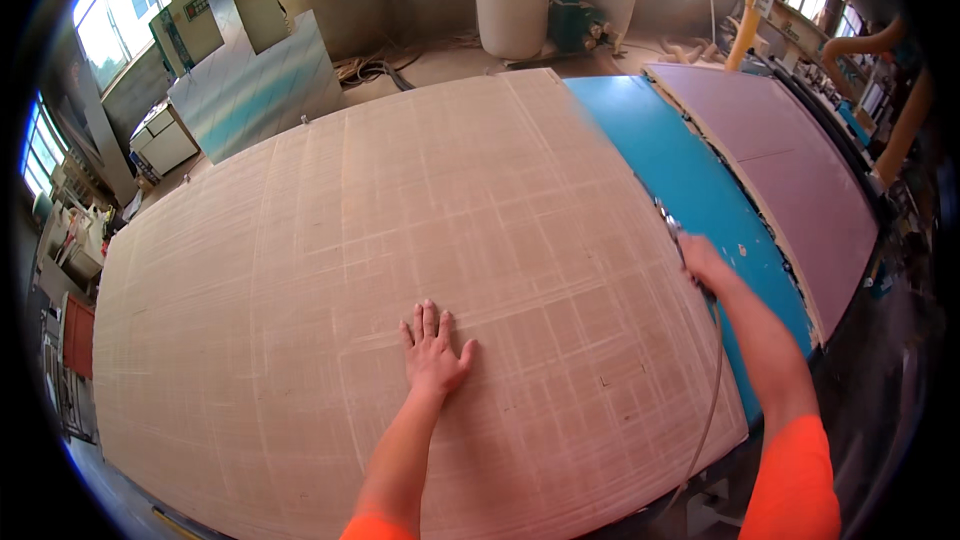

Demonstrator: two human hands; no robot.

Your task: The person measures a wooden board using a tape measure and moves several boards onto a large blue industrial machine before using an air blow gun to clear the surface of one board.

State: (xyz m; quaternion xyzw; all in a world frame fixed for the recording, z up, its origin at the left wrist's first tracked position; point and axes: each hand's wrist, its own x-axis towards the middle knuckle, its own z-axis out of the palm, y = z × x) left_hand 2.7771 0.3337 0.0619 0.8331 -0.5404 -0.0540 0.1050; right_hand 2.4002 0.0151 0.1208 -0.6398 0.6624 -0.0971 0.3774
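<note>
A large wooden board [300,270], marked with pale crisscross dust lines, fills most of the view. My left hand [431,352] lies flat on it with fingers spread, holding nothing. At the board's right edge my right hand [702,262] is closed around a silver air blow gun [668,220], whose nozzle points away from me. From its grip a thin hose [716,380] runs down along the edge toward me. Beside the board, a bright blue panel surface [650,145] shows, with a few pale flecks on it.
Past the blue strip lies a pinkish panel [790,155] with a rough edge. White and green dust-collector bags [512,10] stand at the back. A machine cabinet [190,30] and a shiny metal sheet [265,90] are at the far left. A yellow pipe [748,15] rises at the right.
</note>
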